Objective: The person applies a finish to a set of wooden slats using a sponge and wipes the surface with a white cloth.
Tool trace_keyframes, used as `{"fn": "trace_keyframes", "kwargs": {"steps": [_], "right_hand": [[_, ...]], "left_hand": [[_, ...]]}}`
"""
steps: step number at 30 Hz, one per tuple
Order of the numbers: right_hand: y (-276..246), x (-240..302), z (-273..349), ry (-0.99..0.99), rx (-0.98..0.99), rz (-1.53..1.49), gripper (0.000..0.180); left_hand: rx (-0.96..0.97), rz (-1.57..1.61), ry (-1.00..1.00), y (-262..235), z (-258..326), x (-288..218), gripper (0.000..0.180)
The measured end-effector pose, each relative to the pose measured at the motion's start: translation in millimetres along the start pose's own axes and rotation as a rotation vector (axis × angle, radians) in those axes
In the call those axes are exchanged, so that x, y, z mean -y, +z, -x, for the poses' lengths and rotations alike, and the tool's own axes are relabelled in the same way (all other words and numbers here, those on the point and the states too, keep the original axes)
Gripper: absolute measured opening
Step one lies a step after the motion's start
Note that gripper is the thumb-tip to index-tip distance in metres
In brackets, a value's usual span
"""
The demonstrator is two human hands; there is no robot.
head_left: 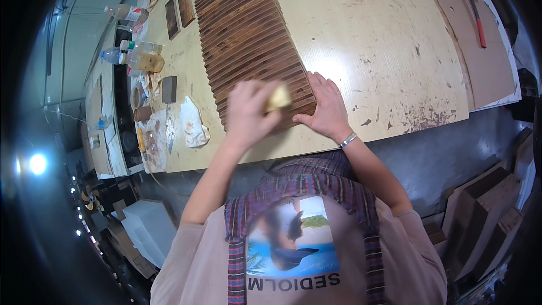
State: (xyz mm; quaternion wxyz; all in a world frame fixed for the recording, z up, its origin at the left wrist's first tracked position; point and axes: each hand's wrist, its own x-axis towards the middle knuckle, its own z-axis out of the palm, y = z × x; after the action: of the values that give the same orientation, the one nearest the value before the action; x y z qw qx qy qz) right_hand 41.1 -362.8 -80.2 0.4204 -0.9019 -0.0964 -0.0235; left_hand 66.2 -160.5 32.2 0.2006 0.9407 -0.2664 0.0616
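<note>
Our left hand [247, 112] clasps what seems a yellow sponge [279, 98] over the ridged wooden panel [245, 36], which runs lengthwise away, our right hand [329, 108] splayed against its near-right corner.

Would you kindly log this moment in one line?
left hand: holds yellow object over ridged brown wood | right hand: against wood's right edge | white cloth: left of wood
</note>
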Motion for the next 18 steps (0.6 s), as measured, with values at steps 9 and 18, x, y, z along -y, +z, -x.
{"fn": "trace_keyframes", "kwargs": {"steps": [9, 18], "right_hand": [[2.3, -2.2, 1.8, -0.009, -0.026, -0.009, 0.107], [-0.8, -2.5, -1.3, -0.014, -0.013, -0.018, 0.111]], "left_hand": [[0.120, -0.087, -0.074, -6.0, 4.1, -8.4, 0.053], [0.121, -0.116, -0.131, -10.3, 40.5, 13.4, 0.053]]}}
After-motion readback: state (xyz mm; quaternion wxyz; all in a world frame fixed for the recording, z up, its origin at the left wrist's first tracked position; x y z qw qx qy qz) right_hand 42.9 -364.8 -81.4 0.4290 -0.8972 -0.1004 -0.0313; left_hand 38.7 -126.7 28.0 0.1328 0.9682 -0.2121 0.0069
